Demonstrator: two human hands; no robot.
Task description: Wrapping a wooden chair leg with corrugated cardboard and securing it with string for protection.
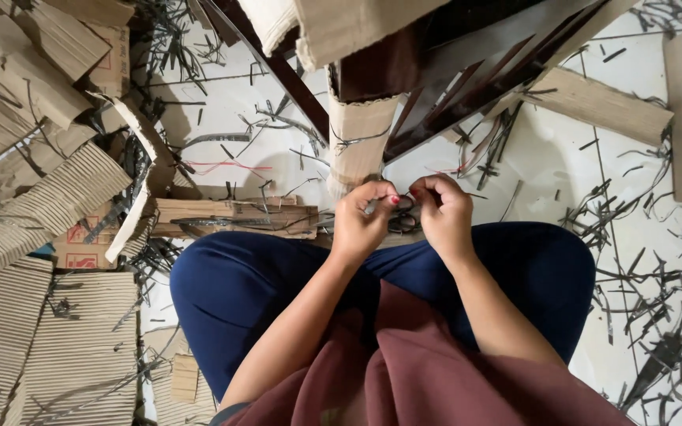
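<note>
Right at the centre, a thin dark strap (357, 140) runs around a corrugated cardboard sleeve wrapped on a dark wooden furniture leg (354, 138), and the sleeve's long axis points straight away from the person, toward the top of the view. The sleeve's lower end sits just beyond the fingertips, so it lies directly ahead of both hands, a shade nearer the left one.

The left hand (361, 225) is curled shut, thumb and forefinger pinched on something small and dark; what exactly, I cannot make out. The right hand (444, 214) is curled too, fingers closed beside a pair of black-handled scissors (404, 221) lying between the two hands, touching or all but touching them. Whether the right hand actually grips the scissors, I cannot tell.

Both hands hover above knees in dark blue trousers (234, 292). Outward from there: a flat strip of brown cardboard (234, 214) lies to the left, stacked corrugated cardboard sheets (49, 205) farther left, and dark strap offcuts (633, 284) are scattered over the white floor (546, 170).
</note>
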